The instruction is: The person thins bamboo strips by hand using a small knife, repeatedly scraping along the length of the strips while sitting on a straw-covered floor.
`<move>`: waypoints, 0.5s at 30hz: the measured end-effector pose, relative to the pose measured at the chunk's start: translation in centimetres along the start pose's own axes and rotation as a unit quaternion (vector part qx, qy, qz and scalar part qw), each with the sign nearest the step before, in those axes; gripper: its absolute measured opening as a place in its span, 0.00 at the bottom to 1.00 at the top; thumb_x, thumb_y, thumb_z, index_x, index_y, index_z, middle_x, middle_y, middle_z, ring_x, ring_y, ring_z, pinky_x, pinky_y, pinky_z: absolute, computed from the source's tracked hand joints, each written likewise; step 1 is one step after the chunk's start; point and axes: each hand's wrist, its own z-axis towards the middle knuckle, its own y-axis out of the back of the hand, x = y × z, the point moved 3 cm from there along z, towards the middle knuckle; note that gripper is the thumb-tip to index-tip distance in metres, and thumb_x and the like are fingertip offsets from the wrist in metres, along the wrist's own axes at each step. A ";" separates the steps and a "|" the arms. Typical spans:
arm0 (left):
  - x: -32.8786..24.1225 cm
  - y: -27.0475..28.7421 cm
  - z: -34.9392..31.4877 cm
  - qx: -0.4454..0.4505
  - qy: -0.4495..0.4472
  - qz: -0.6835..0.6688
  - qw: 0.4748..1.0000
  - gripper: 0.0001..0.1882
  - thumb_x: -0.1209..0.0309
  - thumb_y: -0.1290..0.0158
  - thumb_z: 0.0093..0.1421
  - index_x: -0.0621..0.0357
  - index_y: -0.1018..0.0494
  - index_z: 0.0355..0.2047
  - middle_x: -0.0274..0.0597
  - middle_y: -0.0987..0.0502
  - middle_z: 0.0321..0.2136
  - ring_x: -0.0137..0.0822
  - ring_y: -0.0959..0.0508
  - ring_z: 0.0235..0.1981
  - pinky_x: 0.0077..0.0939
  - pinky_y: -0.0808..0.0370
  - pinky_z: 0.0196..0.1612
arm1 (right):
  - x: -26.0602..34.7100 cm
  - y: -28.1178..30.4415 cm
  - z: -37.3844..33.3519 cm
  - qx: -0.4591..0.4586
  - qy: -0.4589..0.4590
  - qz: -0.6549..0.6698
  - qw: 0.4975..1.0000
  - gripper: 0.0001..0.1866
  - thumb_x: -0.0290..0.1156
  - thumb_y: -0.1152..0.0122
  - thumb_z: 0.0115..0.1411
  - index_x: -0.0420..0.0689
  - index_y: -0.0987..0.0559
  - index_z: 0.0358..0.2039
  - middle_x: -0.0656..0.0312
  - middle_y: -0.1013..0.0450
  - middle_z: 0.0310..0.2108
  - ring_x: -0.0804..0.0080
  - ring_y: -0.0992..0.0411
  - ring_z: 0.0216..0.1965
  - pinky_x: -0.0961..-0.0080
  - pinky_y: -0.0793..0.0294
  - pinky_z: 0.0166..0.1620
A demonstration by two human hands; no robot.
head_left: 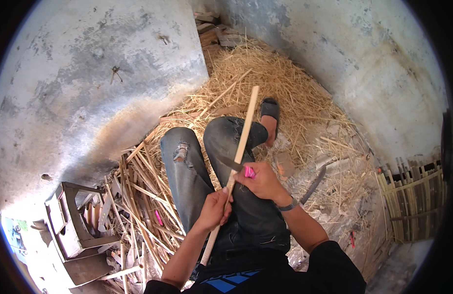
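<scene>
A long pale strip (247, 125), which looks like split bamboo or wood, slants up and away from my lap across my thighs. My left hand (215, 209) is closed around its lower part. Just above, my right hand (262, 181) grips a knife by its pink handle (249, 172). The dark knife blade (229, 163) lies across the strip and points left, seemingly touching it. Most of the handle is hidden by my fingers.
Beside my left leg lies a heap of split strips (148, 201), with a broken wooden frame (72, 220) next to it. Straw and shavings (285, 78) cover the floor ahead. A long blade (314, 186) rests at right, near a woven slatted basket (415, 201). Walls (383, 59) enclose the corner.
</scene>
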 end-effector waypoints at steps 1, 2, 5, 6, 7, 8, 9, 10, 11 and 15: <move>-0.1 0.1 0.2 -0.002 -0.001 -0.020 1.000 0.23 0.52 0.62 0.77 0.58 0.33 0.35 0.33 0.36 0.10 0.25 0.40 0.05 0.20 0.42 0.09 | -0.6 -0.2 -0.4 0.041 -0.014 0.035 0.998 0.11 0.33 0.29 0.62 0.38 0.17 0.31 0.68 0.28 0.19 0.84 0.36 0.23 0.76 0.35 0.28; -0.3 0.2 0.5 -0.003 -0.001 -0.039 0.999 0.23 0.52 0.62 0.77 0.58 0.33 0.35 0.33 0.36 0.10 0.25 0.40 0.05 0.20 0.42 0.09 | -1.3 -0.3 -1.0 0.082 -0.029 0.069 0.994 0.10 0.32 0.29 0.62 0.38 0.17 0.31 0.69 0.28 0.20 0.84 0.36 0.23 0.77 0.35 0.28; -0.4 0.7 1.1 0.000 -0.001 -0.069 0.998 0.23 0.52 0.63 0.77 0.58 0.33 0.35 0.34 0.36 0.10 0.25 0.40 0.05 0.20 0.42 0.09 | -2.4 0.2 -2.4 0.097 -0.038 0.154 0.983 0.09 0.32 0.30 0.63 0.40 0.18 0.30 0.74 0.29 0.21 0.87 0.36 0.24 0.80 0.35 0.29; -0.5 0.8 1.2 0.001 -0.001 -0.074 0.997 0.23 0.51 0.63 0.77 0.58 0.33 0.35 0.34 0.36 0.10 0.25 0.40 0.05 0.20 0.42 0.09 | -2.7 0.4 -2.6 0.084 -0.035 0.179 0.980 0.09 0.32 0.31 0.64 0.41 0.18 0.30 0.76 0.30 0.21 0.87 0.36 0.25 0.82 0.35 0.30; -0.6 0.8 1.3 0.002 -0.006 -0.049 0.999 0.23 0.52 0.63 0.77 0.58 0.33 0.35 0.34 0.36 0.10 0.25 0.40 0.05 0.20 0.42 0.09 | -3.0 1.3 -2.5 -0.005 -0.034 0.172 0.985 0.09 0.32 0.30 0.63 0.41 0.18 0.31 0.76 0.31 0.21 0.88 0.36 0.25 0.82 0.35 0.29; -0.8 0.8 1.3 0.003 -0.010 -0.025 1.000 0.23 0.52 0.63 0.77 0.58 0.33 0.35 0.34 0.36 0.10 0.24 0.40 0.05 0.20 0.42 0.09 | -3.3 2.3 -2.1 -0.094 -0.032 0.163 0.982 0.10 0.33 0.29 0.62 0.40 0.18 0.31 0.76 0.32 0.20 0.88 0.37 0.25 0.82 0.36 0.28; -1.0 0.8 1.2 0.004 -0.015 -0.002 1.000 0.23 0.53 0.63 0.77 0.59 0.33 0.34 0.34 0.36 0.10 0.24 0.40 0.05 0.20 0.43 0.09 | -3.4 3.2 -1.9 -0.182 -0.030 0.153 0.971 0.10 0.34 0.28 0.61 0.40 0.18 0.32 0.76 0.32 0.20 0.88 0.37 0.25 0.82 0.37 0.28; -1.2 0.9 1.0 -0.014 -0.030 0.040 0.999 0.23 0.53 0.62 0.77 0.59 0.32 0.34 0.34 0.35 0.10 0.24 0.40 0.05 0.20 0.43 0.09 | -2.6 3.6 -1.6 -0.214 -0.016 0.104 0.971 0.11 0.34 0.26 0.60 0.40 0.18 0.33 0.76 0.32 0.20 0.88 0.37 0.24 0.82 0.37 0.27; -1.3 0.7 0.8 -0.030 -0.045 0.082 0.995 0.23 0.54 0.62 0.77 0.59 0.32 0.34 0.34 0.35 0.10 0.24 0.40 0.06 0.20 0.43 0.10 | -1.2 4.2 -1.5 -0.247 -0.001 0.054 0.968 0.12 0.35 0.25 0.59 0.40 0.18 0.34 0.75 0.31 0.20 0.88 0.36 0.24 0.81 0.37 0.26; -1.5 -0.1 0.9 -0.065 -0.075 0.142 0.985 0.22 0.55 0.60 0.77 0.59 0.31 0.32 0.33 0.33 0.11 0.23 0.38 0.06 0.20 0.43 0.11 | -1.5 2.0 -1.4 -0.206 0.018 -0.001 0.978 0.15 0.38 0.23 0.55 0.40 0.17 0.33 0.72 0.31 0.17 0.86 0.37 0.20 0.76 0.37 0.23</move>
